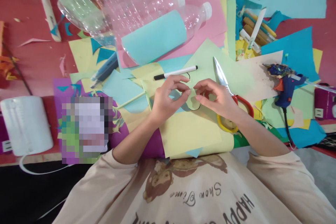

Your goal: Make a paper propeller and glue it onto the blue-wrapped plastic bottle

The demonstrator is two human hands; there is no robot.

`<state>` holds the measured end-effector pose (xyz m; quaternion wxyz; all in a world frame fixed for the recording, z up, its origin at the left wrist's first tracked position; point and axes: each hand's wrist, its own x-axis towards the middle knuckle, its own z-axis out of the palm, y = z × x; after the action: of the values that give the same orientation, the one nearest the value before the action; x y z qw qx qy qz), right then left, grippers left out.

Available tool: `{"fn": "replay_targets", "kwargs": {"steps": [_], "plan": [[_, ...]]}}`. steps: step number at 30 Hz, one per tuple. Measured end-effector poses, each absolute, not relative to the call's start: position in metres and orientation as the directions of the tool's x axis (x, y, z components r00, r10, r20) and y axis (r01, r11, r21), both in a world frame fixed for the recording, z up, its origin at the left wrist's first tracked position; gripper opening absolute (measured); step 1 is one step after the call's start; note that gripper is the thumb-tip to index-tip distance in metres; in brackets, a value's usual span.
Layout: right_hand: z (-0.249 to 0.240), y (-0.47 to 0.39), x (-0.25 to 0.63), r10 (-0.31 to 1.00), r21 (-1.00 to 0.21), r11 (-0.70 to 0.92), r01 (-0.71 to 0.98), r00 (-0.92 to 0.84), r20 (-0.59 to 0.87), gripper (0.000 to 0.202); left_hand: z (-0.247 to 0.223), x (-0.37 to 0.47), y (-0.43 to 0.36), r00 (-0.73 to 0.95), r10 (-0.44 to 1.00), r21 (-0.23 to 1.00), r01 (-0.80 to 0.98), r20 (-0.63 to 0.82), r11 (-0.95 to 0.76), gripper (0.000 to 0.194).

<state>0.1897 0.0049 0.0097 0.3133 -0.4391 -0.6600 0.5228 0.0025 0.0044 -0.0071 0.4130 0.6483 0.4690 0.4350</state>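
A small pale-green paper cutout (193,102), rounded with a dark line along part of its edge, is between my two hands above the yellow paper sheet (194,133). My left hand (172,94) is closed, its thumb and fingertips pinching the cutout's left side. From the other side my right hand (216,98) pinches it near the top, with fingers curled. Just beyond the hands lies a black-and-white marker (175,72). Scissors (229,94) with red and yellow handles lie open beside and partly under my right forearm.
Clear plastic bottles, one wrapped in a light-blue paper band (154,36), lie at the back. A blue glue gun (287,84) rests at right on paper scraps. At left are a white box-shaped device (26,126) and a blurred-out patch (89,126).
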Motion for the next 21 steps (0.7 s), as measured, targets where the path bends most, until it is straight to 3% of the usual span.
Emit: {"fn": "replay_targets", "kwargs": {"steps": [6, 12, 18, 21], "plan": [[0.0090, 0.0064, 0.1889, 0.909, -0.964, 0.046, 0.263, -0.411, -0.069, 0.011, -0.0045, 0.0029, 0.0029, 0.256, 0.953, 0.944, 0.242, 0.161, -0.224, 0.022], [0.0092, 0.0064, 0.1897, 0.922, -0.967, 0.079, 0.242, -0.387, -0.022, 0.010, 0.0007, 0.0034, 0.0059, 0.266, 0.953, 0.924, 0.309, 0.143, -0.225, 0.005], [0.0061, 0.0051, 0.1886, 0.911, -0.930, 0.228, 0.290, -0.400, 0.098, 0.004, -0.0049, 0.0045, 0.0061, 0.334, 0.881, 0.807, 0.381, 0.335, -0.452, 0.008], [0.0059, 0.0046, 0.1890, 0.902, -0.919, 0.272, 0.284, -0.407, 0.141, 0.005, -0.0064, 0.0047, 0.0058, 0.342, 0.866, 0.785, 0.387, 0.365, -0.484, 0.008]]}}
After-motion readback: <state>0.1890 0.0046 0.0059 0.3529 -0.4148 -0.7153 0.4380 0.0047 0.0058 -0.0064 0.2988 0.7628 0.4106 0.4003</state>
